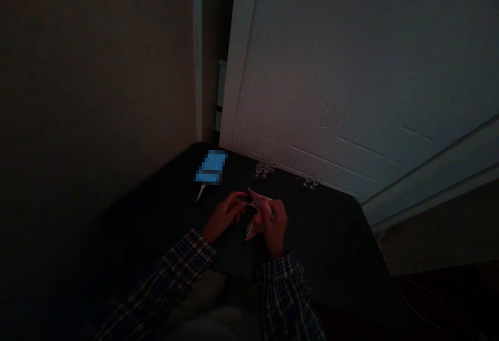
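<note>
In a dark room, both my hands are held together over a small black table. My left hand pinches one end of a small pale pink folded piece, probably paper. My right hand is closed round the other side of the same piece. Both sleeves are plaid. What exactly the pink piece is cannot be made out.
A glowing blue screen lies at the table's far left, with a small white strip just in front of it. Clusters of small clear objects sit along the back edge, against a white door.
</note>
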A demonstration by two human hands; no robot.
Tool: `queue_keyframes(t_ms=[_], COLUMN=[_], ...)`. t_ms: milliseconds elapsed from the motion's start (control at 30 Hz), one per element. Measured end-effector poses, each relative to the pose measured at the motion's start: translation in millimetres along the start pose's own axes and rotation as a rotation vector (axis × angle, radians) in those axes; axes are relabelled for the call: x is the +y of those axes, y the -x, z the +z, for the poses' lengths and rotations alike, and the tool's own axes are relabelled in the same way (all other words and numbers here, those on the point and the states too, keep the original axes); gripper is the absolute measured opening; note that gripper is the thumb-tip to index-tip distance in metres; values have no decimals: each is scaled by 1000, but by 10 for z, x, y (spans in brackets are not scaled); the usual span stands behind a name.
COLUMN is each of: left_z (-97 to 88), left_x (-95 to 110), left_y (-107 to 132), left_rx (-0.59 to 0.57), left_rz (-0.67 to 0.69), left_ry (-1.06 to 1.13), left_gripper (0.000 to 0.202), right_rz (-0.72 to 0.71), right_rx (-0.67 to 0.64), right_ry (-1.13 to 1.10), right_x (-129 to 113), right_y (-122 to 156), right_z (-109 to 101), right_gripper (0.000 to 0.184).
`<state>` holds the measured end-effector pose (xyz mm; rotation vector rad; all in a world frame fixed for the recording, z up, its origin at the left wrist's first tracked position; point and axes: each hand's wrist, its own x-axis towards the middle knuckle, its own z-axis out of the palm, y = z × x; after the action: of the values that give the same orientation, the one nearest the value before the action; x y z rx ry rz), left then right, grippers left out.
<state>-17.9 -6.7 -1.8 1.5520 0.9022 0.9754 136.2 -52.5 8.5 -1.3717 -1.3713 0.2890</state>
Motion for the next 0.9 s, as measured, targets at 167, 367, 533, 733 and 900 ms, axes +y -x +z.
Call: queue_keyframes(t_ms=[167,367,533,733,900], left_z=[7,-31,-45,-13,1], left_x=[54,47,12,23,-29], left_y=[9,7,1,-4,-23], left_rx=[-10,22,30,13,-13], left_rz=[30,-10,-1,32,79], left_ry=[-36,-122,-155,-91,-147], left_gripper=[37,32,40,38,44], right_rz=[52,-8,-30,34,98], right_rx=[35,-31,-47,2,23], right_ry=[-7,-42,-33,-22,-37], right_x=[46,4,-6,40,71], right_y=[-17,-1,-1,-29,-36], right_z=[-13,-14,-10,-5,-1], right_gripper=[20,15,15,17,22])
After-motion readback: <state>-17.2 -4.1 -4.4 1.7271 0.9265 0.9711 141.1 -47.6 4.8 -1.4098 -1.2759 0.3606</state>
